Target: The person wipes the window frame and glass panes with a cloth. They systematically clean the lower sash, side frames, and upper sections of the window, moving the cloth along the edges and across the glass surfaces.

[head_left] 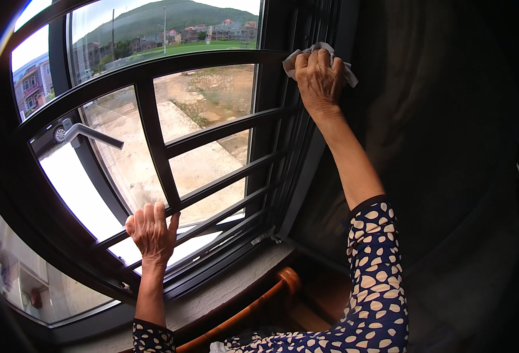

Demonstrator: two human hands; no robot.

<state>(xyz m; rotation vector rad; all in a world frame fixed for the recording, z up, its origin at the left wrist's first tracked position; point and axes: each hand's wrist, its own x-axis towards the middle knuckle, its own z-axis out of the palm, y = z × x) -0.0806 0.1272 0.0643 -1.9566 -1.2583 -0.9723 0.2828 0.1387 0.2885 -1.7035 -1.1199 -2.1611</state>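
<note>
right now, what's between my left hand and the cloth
The head view shows black grille bars between the left hand and crumpled cloth, with pale ground visible beyond.

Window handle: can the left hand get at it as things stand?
Probably yes, once the left hand leaves the crossbar: the window handle shows in a gap between bars, nothing crossing it. Depth is hard to judge.

Wipe: matt, crumpled; cloth or paper not distinguishable. Window bars: smooth metal, low sheen. Window handle: smooth, satin metal. Sill: rough, matt. Rail: glossy wood. Sleeve: matt cloth.
</note>
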